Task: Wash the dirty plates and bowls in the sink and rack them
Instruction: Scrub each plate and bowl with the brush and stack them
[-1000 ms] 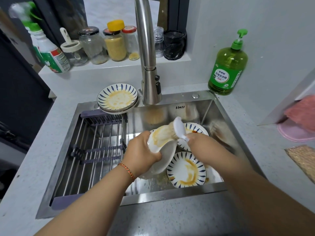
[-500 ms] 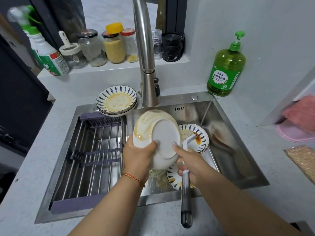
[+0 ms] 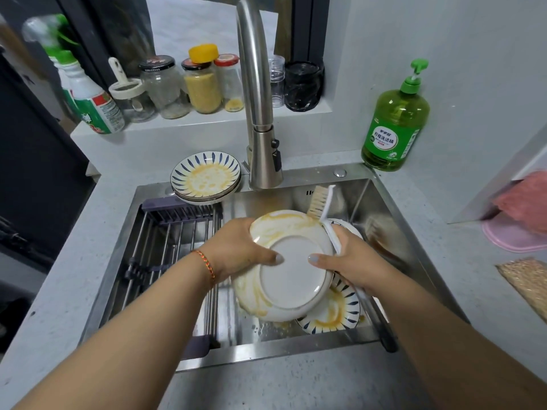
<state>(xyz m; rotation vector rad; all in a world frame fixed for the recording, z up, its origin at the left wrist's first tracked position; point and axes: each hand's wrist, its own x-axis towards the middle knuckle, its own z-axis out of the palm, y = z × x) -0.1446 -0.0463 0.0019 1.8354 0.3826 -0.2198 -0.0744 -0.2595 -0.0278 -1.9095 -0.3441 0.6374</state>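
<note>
Held over the sink (image 3: 393, 220), in front of the faucet (image 3: 260, 119): a white plate (image 3: 291, 279), underside up (yellow smears round its rim). Gripped at its left edge by the left hand (image 3: 236, 253), thumb on the base. Pinched at its right edge by the right hand (image 3: 347, 261), fingers also wrapped round a dish brush (image 3: 322, 207). Beneath it in the sink, a striped plate (image 3: 334, 315); left of the faucet, stacked dirty plates (image 3: 205, 177).

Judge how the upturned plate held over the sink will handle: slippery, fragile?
The plate looks glazed and smeared with yellow sauce, so probably slippery. It seems ceramic, so likely rigid and breakable if dropped. Both the left hand and right hand steady it.
</note>
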